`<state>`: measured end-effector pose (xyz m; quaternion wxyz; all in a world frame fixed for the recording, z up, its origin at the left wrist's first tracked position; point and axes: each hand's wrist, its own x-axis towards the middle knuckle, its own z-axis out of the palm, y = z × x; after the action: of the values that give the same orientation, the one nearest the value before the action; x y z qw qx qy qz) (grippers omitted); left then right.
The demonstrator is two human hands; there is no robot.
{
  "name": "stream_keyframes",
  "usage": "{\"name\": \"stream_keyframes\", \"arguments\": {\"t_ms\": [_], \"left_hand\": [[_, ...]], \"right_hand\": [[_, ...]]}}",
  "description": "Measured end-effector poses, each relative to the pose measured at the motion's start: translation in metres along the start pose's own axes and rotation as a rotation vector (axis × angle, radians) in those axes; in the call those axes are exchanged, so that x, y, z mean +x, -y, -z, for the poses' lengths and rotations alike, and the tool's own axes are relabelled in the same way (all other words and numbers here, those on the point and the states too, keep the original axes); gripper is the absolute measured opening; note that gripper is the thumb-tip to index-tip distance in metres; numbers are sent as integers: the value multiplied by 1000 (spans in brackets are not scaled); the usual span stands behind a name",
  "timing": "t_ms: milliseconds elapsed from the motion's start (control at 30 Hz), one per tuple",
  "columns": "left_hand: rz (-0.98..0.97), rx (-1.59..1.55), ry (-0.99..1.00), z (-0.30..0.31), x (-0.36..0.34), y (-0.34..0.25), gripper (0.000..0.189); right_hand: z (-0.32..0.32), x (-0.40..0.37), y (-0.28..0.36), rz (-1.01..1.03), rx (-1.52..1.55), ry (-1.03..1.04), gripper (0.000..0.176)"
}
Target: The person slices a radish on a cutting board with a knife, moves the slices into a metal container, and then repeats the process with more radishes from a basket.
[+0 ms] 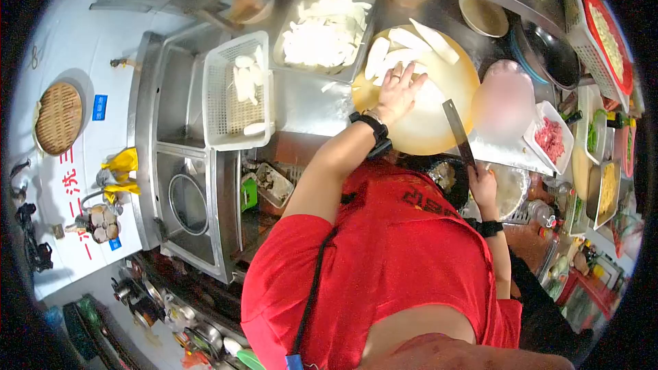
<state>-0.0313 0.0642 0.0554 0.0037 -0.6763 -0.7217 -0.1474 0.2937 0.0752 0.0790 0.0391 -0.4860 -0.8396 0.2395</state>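
My left hand [401, 92] reaches over the round yellowish cutting board [439, 133], its fingers spread on or just beside peeled white vegetable pieces [410, 40]; contact is hard to make out. One long piece [439, 42] lies at the board's far side. In my right hand [483, 190], the handle of a cleaver [458, 131] is gripped. Its blade points up over the board's right part, apart from the vegetable. Left of the board stands a metal tray [277, 62] heaped with cut white pieces [325, 34].
A white perforated basket [214, 106] with white pieces straddles the sink edge at left. Right of the board are a pale, blurred round thing [504, 99] and a white dish of minced meat [550, 138]. A dark wok [548, 55] and a bowl [484, 16] stand behind.
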Motion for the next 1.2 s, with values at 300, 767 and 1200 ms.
{"name": "stream_keyframes", "arguments": {"t_ms": [300, 767, 1200], "left_hand": [[-99, -118, -37, -20, -41, 21, 75], [789, 27, -222, 149, -208, 202, 34], [1112, -82, 198, 151, -236, 235, 45]], "right_hand": [[-9, 4, -8, 84, -17, 63, 19], [-22, 22, -1, 30, -2, 164, 26], [-5, 17, 25, 263, 122, 81, 23]]}}
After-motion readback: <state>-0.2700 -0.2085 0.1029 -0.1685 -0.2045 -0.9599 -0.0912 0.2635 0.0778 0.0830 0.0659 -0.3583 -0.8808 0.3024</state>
